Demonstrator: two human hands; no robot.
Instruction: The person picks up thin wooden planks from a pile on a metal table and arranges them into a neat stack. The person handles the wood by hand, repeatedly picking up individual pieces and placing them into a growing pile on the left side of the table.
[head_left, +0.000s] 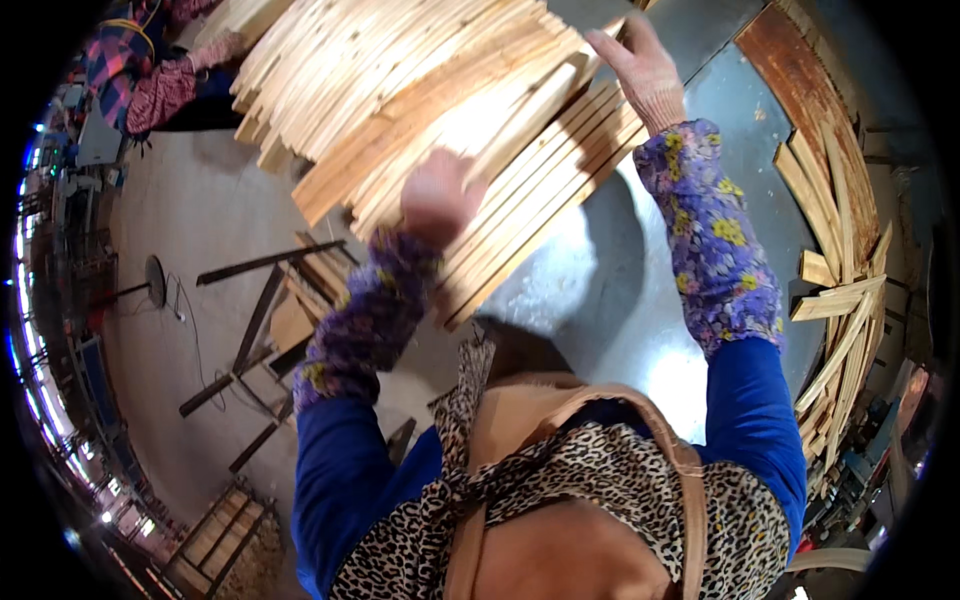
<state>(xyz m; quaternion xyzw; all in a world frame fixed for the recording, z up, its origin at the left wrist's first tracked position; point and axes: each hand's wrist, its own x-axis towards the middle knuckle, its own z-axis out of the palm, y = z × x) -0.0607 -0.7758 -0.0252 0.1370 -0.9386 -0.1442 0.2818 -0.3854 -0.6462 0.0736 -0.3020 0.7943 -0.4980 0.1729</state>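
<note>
A wooden strip (530, 118) runs slantwise between my two hands, above a row of similar strips. My left hand (437, 195), smeared by motion, closes on its nearer end; some fingers are hidden. Around the far end is my right hand (648, 75), thumb on one side and fingers on the other. Beneath and to the right lies a row of pale strips (545, 205), side by side with narrow dark gaps. A larger pile of strips (390, 75) spreads to the left, with one broader, browner board (385, 135) across it.
The strips rest on a grey metal table (560, 270). On the right, loose wood offcuts (840, 290) lie along a rusty brown edge (815, 110). Another person's sleeved arm (165, 90) reaches in at the upper left. A dark metal frame (255, 345) stands on the floor at left.
</note>
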